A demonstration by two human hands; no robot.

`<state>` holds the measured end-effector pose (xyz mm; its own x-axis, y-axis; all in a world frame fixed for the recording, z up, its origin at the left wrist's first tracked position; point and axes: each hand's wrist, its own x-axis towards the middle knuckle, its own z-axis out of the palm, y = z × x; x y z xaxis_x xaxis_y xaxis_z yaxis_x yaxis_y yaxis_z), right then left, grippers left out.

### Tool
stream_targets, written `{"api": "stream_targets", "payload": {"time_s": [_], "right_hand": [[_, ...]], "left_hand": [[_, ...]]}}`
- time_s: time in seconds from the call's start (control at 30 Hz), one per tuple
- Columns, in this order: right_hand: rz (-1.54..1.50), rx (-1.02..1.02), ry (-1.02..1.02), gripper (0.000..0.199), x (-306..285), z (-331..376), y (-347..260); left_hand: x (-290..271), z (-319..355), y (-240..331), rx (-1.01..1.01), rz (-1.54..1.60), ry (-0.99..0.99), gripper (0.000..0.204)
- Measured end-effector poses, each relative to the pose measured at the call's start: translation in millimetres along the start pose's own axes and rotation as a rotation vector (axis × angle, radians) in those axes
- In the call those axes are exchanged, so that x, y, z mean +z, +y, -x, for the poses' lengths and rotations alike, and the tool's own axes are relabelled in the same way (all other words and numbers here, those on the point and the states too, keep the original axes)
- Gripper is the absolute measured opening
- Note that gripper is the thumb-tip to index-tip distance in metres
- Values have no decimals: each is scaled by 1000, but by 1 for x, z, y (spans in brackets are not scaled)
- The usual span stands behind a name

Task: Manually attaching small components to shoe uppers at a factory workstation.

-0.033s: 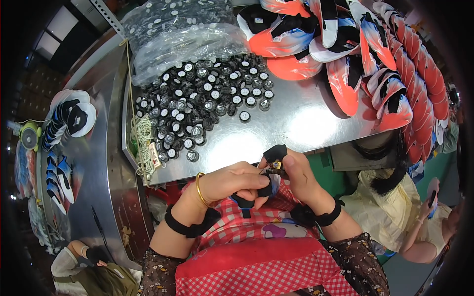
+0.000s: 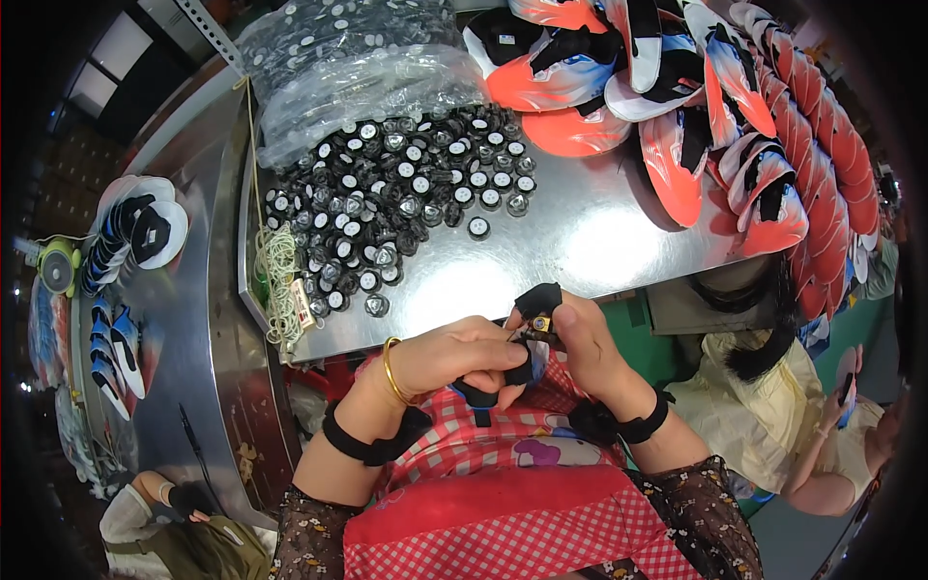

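Closest to the camera lies a red-and-white checked cloth (image 2: 503, 522) across the lap. Just above it the left hand (image 2: 454, 358), with a gold bangle (image 2: 391, 371) at the wrist and a black band on the forearm, has its fingers (image 2: 498, 356) curled tight around the lower end of a small black fabric piece (image 2: 535, 302). The right hand (image 2: 585, 353) meets it from the other side, thumb and fingers pinched on the same piece, where a small yellowish round part shows. The piece sits between both hands, just in front of the near edge of the shiny steel surface (image 2: 541, 251).

Compared with the earlier picture, nothing has visibly shifted: both hands keep the same grasp in the same place.

Farther off on the surface lies a heap of small black round dials with white centres (image 2: 396, 203), a bundle of pale cord (image 2: 277, 266) at its left edge. Beyond are clear plastic bags of more dials (image 2: 358, 68) and, to the right, a stack of orange, black and white shoe uppers (image 2: 715, 106).
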<state>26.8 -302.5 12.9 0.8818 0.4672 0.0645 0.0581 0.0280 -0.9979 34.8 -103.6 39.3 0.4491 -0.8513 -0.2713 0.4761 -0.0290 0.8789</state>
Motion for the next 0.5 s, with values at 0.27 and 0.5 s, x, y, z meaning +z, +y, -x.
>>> {"api": "stream_targets", "payload": {"time_s": [0.27, 0.5], "right_hand": [[59, -53, 15, 46, 1, -2, -4], [79, -49, 6, 46, 1, -3, -7]], "left_hand": [[-2, -1, 3, 4, -21, -19, 49], [-1, -2, 2, 18, -32, -12, 49]]}}
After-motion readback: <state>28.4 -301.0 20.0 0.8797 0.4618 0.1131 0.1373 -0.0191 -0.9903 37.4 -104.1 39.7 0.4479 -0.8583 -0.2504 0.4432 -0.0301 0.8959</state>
